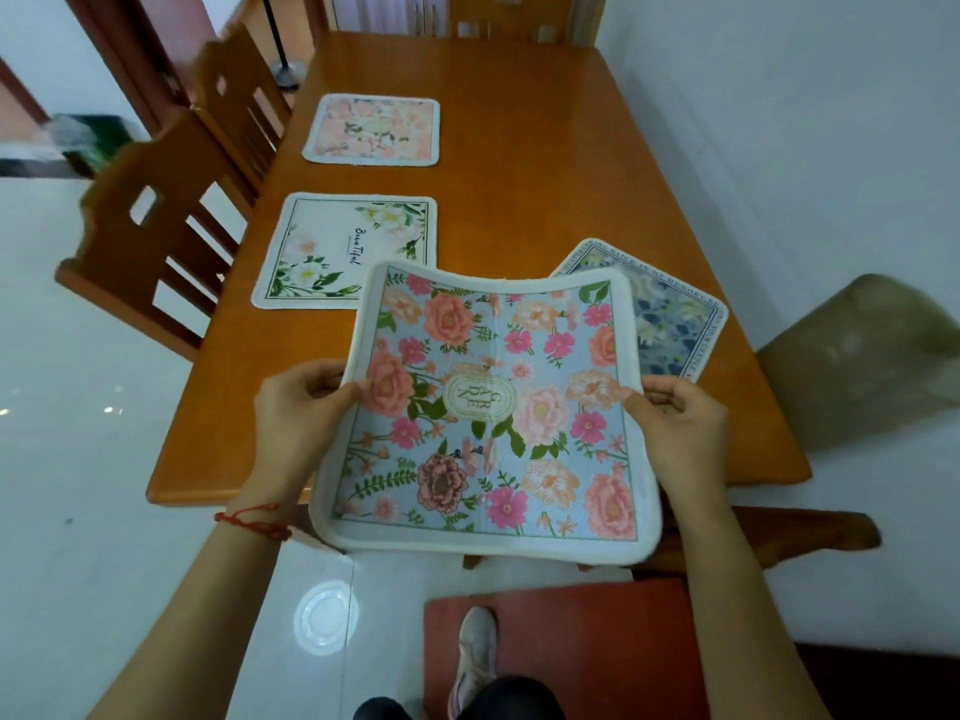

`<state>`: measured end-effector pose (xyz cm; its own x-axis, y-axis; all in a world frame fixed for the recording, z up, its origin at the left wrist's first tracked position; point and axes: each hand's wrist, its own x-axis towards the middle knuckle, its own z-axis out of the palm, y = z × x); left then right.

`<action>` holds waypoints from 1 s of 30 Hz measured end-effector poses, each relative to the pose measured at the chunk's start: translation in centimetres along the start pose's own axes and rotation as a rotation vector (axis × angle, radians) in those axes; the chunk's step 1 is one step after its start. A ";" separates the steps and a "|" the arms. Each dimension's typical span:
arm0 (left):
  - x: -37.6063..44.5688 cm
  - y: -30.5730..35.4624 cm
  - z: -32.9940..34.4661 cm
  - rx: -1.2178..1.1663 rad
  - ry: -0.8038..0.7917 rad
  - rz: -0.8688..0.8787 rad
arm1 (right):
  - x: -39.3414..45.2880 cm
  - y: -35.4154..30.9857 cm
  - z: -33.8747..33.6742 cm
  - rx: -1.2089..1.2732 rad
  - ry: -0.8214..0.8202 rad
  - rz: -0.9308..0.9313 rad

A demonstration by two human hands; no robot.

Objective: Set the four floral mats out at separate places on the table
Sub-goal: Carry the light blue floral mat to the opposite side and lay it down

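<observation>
I hold a light-blue mat with pink and peach flowers (488, 407) above the near edge of the wooden table (545, 163). My left hand (298, 407) pinches its left edge and my right hand (680, 423) pinches its right edge, so the mat sags in the middle. A white mat with green leaves (332, 252) lies flat on the left side. A pale pink mat (371, 129) lies farther back on the left. A dark-blue mat (670, 319) lies skewed at the right, partly hidden behind the held mat.
Two wooden chairs (156, 220) stand along the table's left side. A cushioned chair (872, 356) stands at the right by the white wall. A red stool (561, 652) is at my feet. Bare tabletop shows at the back right.
</observation>
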<state>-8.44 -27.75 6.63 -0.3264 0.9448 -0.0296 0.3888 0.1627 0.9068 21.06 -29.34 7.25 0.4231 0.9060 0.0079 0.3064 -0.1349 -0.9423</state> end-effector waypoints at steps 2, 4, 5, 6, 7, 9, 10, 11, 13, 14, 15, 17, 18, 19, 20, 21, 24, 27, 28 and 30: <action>-1.5 -0.8 -2.0 -0.031 0.021 -0.029 | -1.8 -0.7 0.8 -0.011 -0.015 -0.027; -2.9 -1.6 -4.0 -0.051 0.050 -0.057 | -3.5 -1.6 1.7 -0.021 -0.040 -0.051; -3.7 -2.1 -5.0 -0.064 0.064 -0.067 | -4.4 -1.9 2.1 -0.016 -0.052 -0.060; -4.3 -2.6 -6.1 -0.077 0.076 -0.073 | -5.2 -2.2 2.6 -0.008 -0.066 -0.066; -5.0 -3.2 -7.2 -0.087 0.090 -0.078 | -5.9 -2.5 3.1 -0.002 -0.084 -0.071; -6.2 -4.1 -9.4 -0.095 0.131 -0.097 | -7.3 -3.1 4.3 -0.002 -0.133 -0.089; -6.8 -4.5 -10.5 -0.095 0.159 -0.106 | -8.0 -3.4 4.9 -0.003 -0.162 -0.103; -7.4 -4.9 -11.5 -0.095 0.186 -0.114 | -8.5 -3.7 5.6 -0.002 -0.192 -0.117; -8.5 -5.6 -13.5 -0.106 0.242 -0.139 | -9.4 -4.3 7.1 0.008 -0.250 -0.134; -9.1 -6.0 -14.5 -0.121 0.274 -0.157 | -9.8 -4.7 7.9 0.013 -0.283 -0.139; -9.6 -6.5 -15.5 -0.137 0.308 -0.178 | -10.1 -5.0 8.8 0.012 -0.319 -0.146; -10.7 -7.3 -17.3 -0.155 0.376 -0.217 | -10.6 -5.9 10.6 0.010 -0.392 -0.167; -11.2 -7.7 -18.1 -0.157 0.405 -0.231 | -10.9 -6.4 11.5 0.013 -0.426 -0.182; -11.7 -8.2 -18.8 -0.161 0.438 -0.245 | -11.1 -6.9 12.5 0.015 -0.458 -0.200; -12.2 -8.6 -19.5 -0.168 0.475 -0.260 | -11.4 -7.4 13.4 0.016 -0.492 -0.218; -12.7 -8.9 -20.1 -0.174 0.515 -0.276 | -11.6 -7.9 14.4 0.015 -0.528 -0.232; -14.3 -9.7 -21.5 -0.177 0.631 -0.322 | -12.0 -9.2 17.2 -0.015 -0.639 -0.270; -15.8 -10.4 -22.6 -0.164 0.727 -0.371 | -12.4 -10.1 19.7 -0.042 -0.747 -0.284; -16.3 -10.6 -22.9 -0.161 0.758 -0.389 | -12.6 -10.4 20.5 -0.040 -0.781 -0.286; -17.4 -11.0 -23.5 -0.160 0.827 -0.425 | -13.2 -10.9 22.1 -0.034 -0.852 -0.300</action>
<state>-27.24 -52.65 7.04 -0.9453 0.3036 -0.1193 -0.0065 0.3481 0.9375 -6.73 -30.94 10.02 -0.4495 0.8932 -0.0114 0.3328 0.1556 -0.9301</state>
